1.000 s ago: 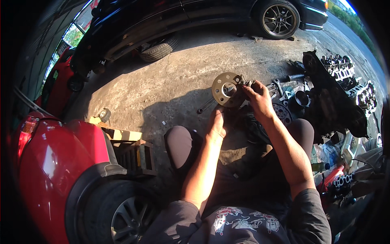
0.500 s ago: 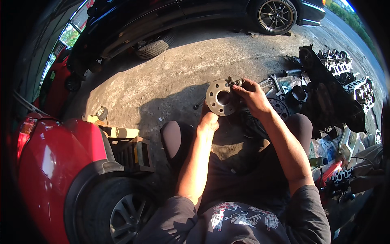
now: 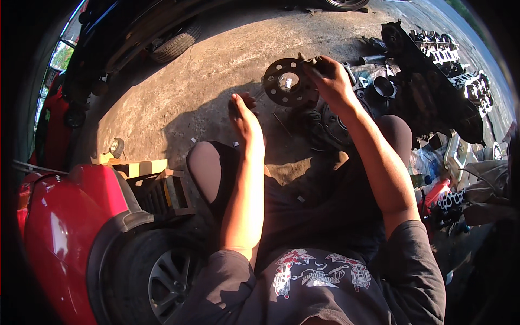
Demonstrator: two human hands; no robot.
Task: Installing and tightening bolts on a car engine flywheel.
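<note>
Sunlit concrete floor [image 3: 216,59] is framed by a red car [image 3: 70,216] at lower left, a dark car [image 3: 135,32] along the top and engine parts [image 3: 439,51] spread at right. Ahead of the person's knees [image 3: 205,162], a holed metal disc [image 3: 304,84] is held above the ground by the right hand [image 3: 331,81], its upper right edge clamped between thumb and fingers; a small greyish scrap [image 3: 310,61] is pinched at the same spot, too unclear to be identified. Nothing is gripped by the left hand [image 3: 246,116], raised with its thumb and fingers apart. From those fingers the disc lies ahead and to the right, near but not touched. No long axis is offered by the round shape; its flat face is turned toward the wearer, and its wide central bore is seen through. Any two-handed hold would seem to be decided by that gap: the lower left rim is left free, and it is the part nearest the left fingers.
</note>
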